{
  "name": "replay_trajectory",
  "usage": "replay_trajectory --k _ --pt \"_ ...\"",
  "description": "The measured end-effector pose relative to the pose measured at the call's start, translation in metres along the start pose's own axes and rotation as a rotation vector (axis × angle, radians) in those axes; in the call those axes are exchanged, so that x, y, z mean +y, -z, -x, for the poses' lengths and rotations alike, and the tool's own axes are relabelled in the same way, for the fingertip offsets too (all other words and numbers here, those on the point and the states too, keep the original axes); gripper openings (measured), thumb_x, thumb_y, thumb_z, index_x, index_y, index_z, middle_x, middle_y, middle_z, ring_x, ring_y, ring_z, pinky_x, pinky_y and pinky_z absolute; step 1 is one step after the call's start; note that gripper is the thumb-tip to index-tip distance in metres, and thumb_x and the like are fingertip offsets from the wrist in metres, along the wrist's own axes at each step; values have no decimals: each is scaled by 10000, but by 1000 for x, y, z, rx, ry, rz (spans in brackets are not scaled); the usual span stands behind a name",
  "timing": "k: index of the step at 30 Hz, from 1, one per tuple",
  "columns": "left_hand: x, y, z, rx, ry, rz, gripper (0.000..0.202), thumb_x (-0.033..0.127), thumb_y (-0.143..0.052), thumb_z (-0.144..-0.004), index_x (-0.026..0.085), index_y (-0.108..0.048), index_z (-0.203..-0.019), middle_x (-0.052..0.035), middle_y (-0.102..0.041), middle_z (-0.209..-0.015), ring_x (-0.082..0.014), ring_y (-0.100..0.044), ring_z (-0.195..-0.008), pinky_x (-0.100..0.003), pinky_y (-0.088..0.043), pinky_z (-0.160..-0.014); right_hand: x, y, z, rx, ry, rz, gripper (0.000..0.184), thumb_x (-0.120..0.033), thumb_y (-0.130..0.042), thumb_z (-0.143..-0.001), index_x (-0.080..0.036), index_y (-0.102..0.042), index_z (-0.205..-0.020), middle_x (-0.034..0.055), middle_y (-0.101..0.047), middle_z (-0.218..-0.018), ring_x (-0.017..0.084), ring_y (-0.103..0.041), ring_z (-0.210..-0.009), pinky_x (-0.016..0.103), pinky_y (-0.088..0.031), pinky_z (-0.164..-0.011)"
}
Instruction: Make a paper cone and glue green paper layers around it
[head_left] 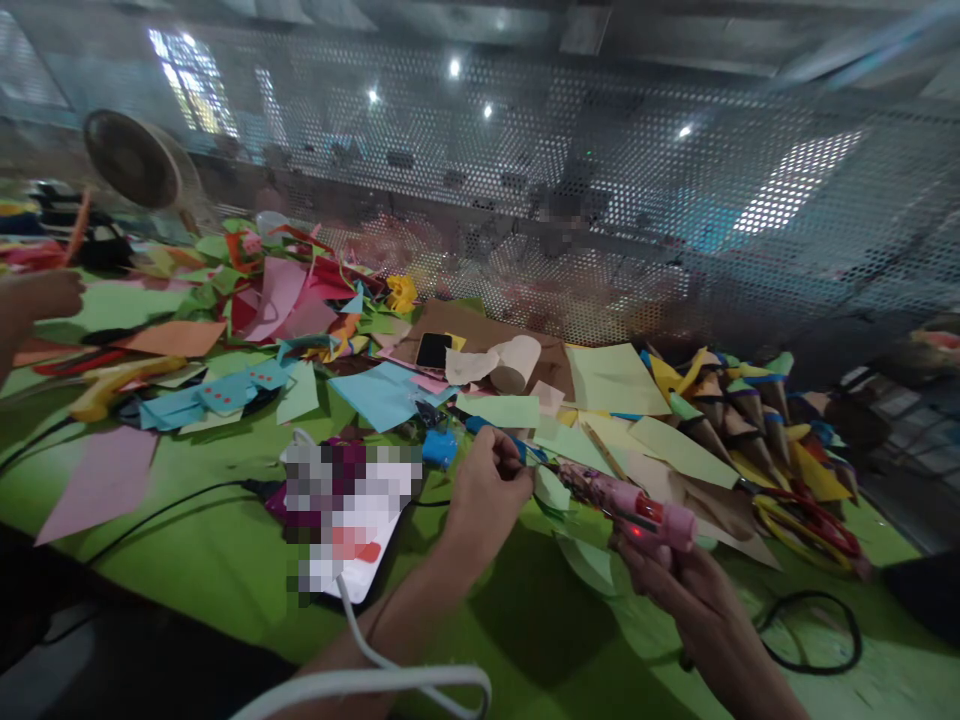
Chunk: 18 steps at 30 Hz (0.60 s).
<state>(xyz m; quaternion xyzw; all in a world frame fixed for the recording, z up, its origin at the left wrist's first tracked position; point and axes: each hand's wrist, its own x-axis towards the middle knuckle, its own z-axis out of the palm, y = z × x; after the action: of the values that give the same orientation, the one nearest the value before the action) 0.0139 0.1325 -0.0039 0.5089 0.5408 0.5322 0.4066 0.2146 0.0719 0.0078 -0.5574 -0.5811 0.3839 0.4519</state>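
Note:
My left hand (pixel 487 490) is closed in a pinch on a small blue paper piece (pixel 529 452), which my fingers partly cover. My right hand (pixel 671 590) is wrapped around a pink glue gun (pixel 626 508) with a glowing red light. Its nozzle points left toward the pinched fingers; whether it touches the blue piece I cannot tell. Left of my left hand lies a small blue block-like item (pixel 439 449). Pale green paper (pixel 589 563) lies under the glue gun.
A phone (pixel 379 530) and white cable (pixel 360 684) are near my left forearm. Scissors (pixel 810 532), paper cones (pixel 750 410) and a black loop (pixel 847 640) are at right. Another person's hand (pixel 41 297) is near a yellow glue gun (pixel 124 385). Perforated metal (pixel 465 210) stands behind.

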Motion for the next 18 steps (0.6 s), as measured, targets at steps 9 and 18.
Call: replay_trajectory --k 9,18 --pt "-2 0 -1 7 -7 20 212 123 -624 -694 218 -452 -774 57 -519 -666 -113 -518 -617 -223 -390 -577 0 0 1 6 -18 -6 297 -485 -728 -769 -196 -717 -836 2 -588 -622 184 -538 -594 271 -493 -565" --pt "1 1 -4 44 45 135 215 144 -636 -693 215 -449 -773 68 -498 -642 -110 -522 -600 -218 -436 -553 -11 -5 5 75 -27 18 334 -514 -721 -751 -182 -700 -773 -7 -532 -584 157 -477 -559 245 -440 -512"
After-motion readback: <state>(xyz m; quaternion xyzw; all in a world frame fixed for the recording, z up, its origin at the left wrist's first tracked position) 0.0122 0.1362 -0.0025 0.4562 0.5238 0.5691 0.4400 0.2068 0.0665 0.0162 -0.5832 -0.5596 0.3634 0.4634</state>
